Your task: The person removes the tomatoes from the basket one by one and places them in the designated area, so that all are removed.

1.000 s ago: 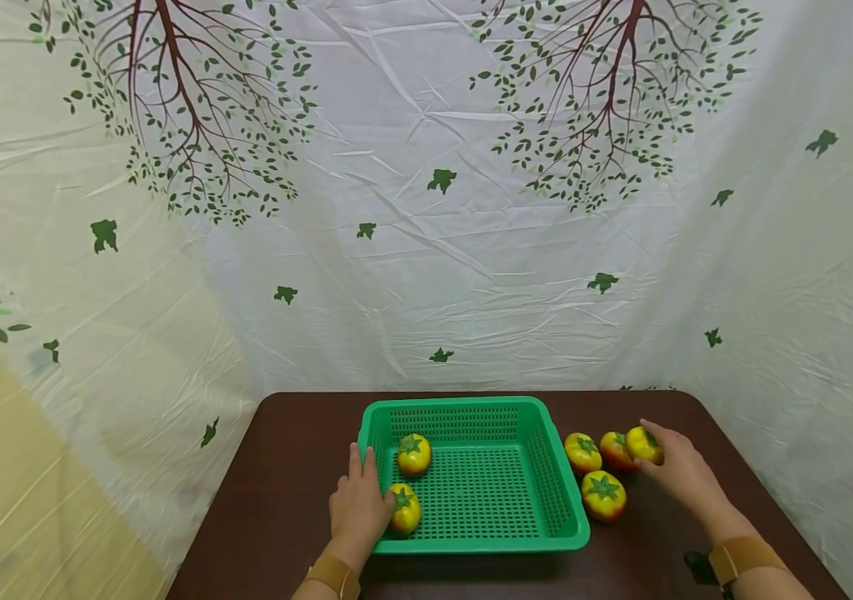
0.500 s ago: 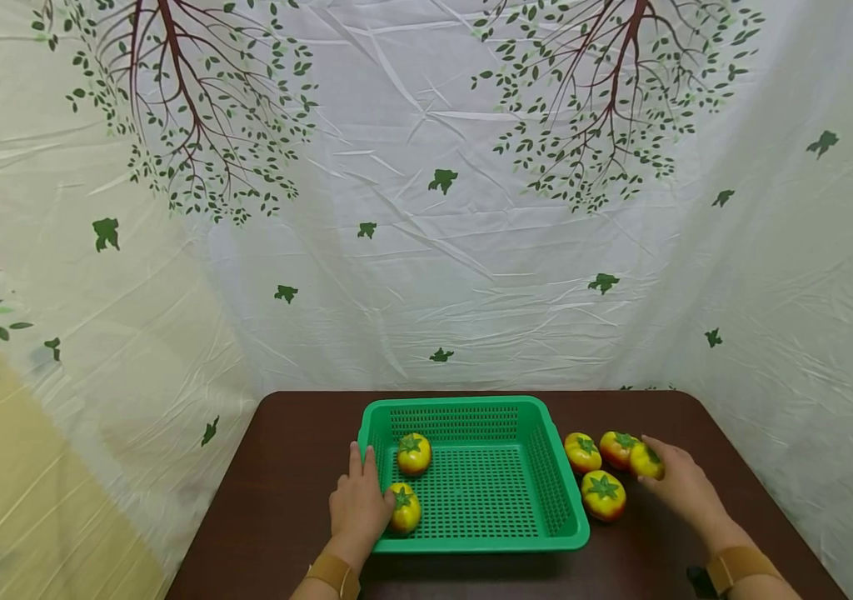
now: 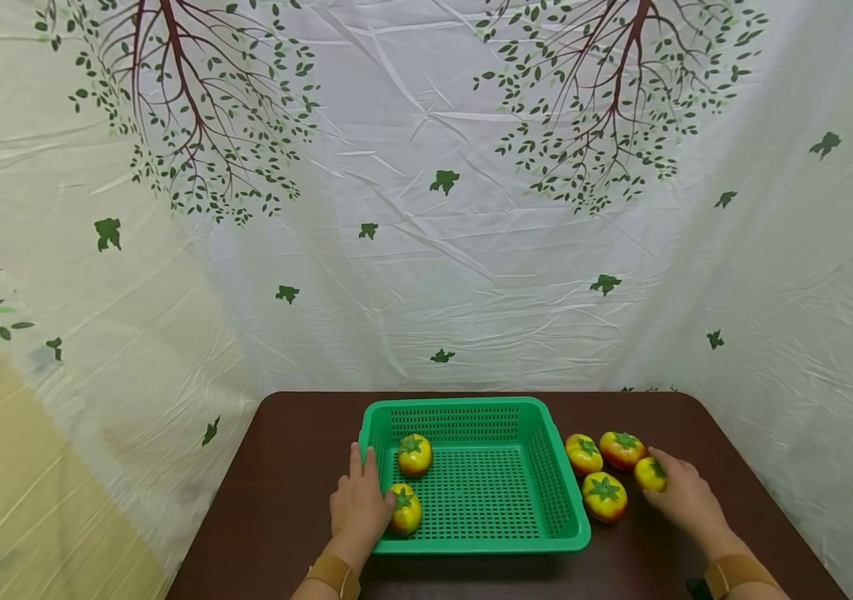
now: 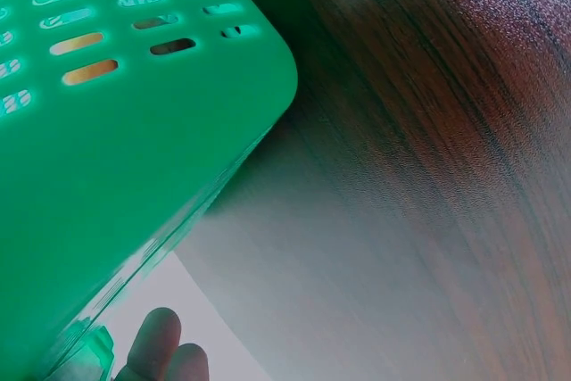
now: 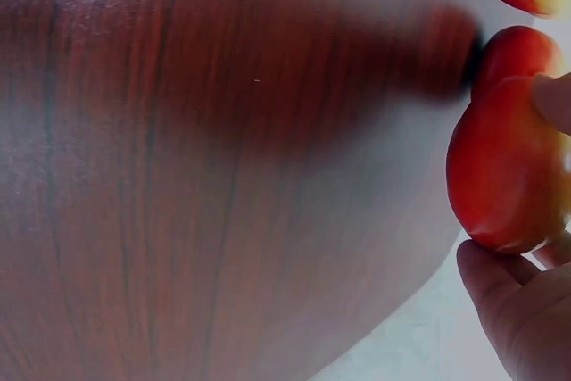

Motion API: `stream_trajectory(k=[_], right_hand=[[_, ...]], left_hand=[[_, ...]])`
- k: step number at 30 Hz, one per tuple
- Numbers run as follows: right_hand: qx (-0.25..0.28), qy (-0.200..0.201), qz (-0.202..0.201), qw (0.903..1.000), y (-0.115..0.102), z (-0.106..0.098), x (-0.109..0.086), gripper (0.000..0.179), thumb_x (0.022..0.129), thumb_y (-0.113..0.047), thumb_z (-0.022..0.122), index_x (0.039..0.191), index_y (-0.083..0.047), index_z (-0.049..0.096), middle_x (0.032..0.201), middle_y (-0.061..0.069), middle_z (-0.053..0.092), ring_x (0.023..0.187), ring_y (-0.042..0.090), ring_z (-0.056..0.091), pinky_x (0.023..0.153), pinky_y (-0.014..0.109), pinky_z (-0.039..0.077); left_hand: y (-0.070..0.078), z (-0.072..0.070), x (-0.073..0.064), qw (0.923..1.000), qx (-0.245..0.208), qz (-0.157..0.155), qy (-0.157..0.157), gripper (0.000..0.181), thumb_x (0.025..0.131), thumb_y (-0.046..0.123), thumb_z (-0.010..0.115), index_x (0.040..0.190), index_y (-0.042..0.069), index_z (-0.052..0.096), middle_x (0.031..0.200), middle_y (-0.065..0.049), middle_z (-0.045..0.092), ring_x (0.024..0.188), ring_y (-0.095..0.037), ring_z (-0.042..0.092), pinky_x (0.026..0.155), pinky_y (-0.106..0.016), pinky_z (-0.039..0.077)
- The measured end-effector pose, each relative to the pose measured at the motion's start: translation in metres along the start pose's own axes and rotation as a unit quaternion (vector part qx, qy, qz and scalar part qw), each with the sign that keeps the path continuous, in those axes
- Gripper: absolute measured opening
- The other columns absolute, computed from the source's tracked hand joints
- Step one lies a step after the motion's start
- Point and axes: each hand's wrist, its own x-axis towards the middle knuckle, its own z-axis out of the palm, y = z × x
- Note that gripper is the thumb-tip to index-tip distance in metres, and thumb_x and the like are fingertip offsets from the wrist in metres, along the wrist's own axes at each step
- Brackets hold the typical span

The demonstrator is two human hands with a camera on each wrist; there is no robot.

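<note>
Several yellow-red persimmons with green star-shaped tops are in view. My right hand (image 3: pixel 685 496) grips one persimmon (image 3: pixel 650 474) at the right of the table, thumb and fingers on its sides. In the right wrist view its red underside (image 5: pixel 504 171) shows between the fingers. Close by are a farther persimmon (image 3: pixel 622 451), one nearer the basket (image 3: pixel 583 455) and a front one (image 3: pixel 605 497). My left hand (image 3: pixel 359 508) rests at the left rim of a green plastic basket (image 3: pixel 471 545), fingers straight outside, thumb over the rim. Inside the basket lie two persimmons, a back one (image 3: pixel 415 455) and a front one (image 3: pixel 405 509).
A dark wood-grain table (image 3: pixel 299 442) with rounded far corners bears everything. White cloth (image 3: pixel 396 317) printed with trees and leaves hangs behind and at both sides. The basket's slotted wall (image 4: pixel 134 131) fills much of the left wrist view.
My right hand has moved the gripped persimmon slightly toward me and to the right, away from the farther persimmon. My left hand and the basket have stayed put.
</note>
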Motion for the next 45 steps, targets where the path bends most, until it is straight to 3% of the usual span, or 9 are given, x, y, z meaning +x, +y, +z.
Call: stream_trajectory(k=[10,29,45], right_hand=[[0.004,-0.022,0.029,0.9993,0.005,0.009,0.000,0.082,0.088,-0.028,0.075,0.150,0.006,0.033,0.140,0.048,0.032,0.120,0.068,0.039,0.093,0.075,0.040],[0.011,0.006,0.020,0.9997,0.006,0.018,0.002,0.082,0.088,-0.024,0.073,0.150,0.007,0.030,0.139,0.049,0.030,0.119,0.069,0.039,0.093,0.076,0.039],[0.015,-0.006,0.034,0.9993,0.004,0.019,0.001,0.077,0.096,-0.041,0.061,0.149,0.008,0.032,0.140,0.049,0.025,0.122,0.070,0.034,0.097,0.076,0.037]], left_hand=[[-0.001,0.002,0.002,1.0000,0.003,-0.002,0.000,0.081,0.086,0.031,0.076,0.155,0.012,0.039,0.166,-0.015,0.025,0.075,-0.023,0.047,0.060,-0.041,0.042],[-0.002,0.004,0.000,1.0000,0.003,-0.002,-0.001,0.081,0.085,0.030,0.076,0.155,0.012,0.039,0.166,-0.015,0.025,0.073,-0.023,0.046,0.059,-0.040,0.041],[-0.002,0.006,0.000,1.0000,0.003,0.001,0.004,0.080,0.085,0.029,0.076,0.155,0.012,0.039,0.166,-0.015,0.025,0.072,-0.023,0.044,0.058,-0.039,0.039]])
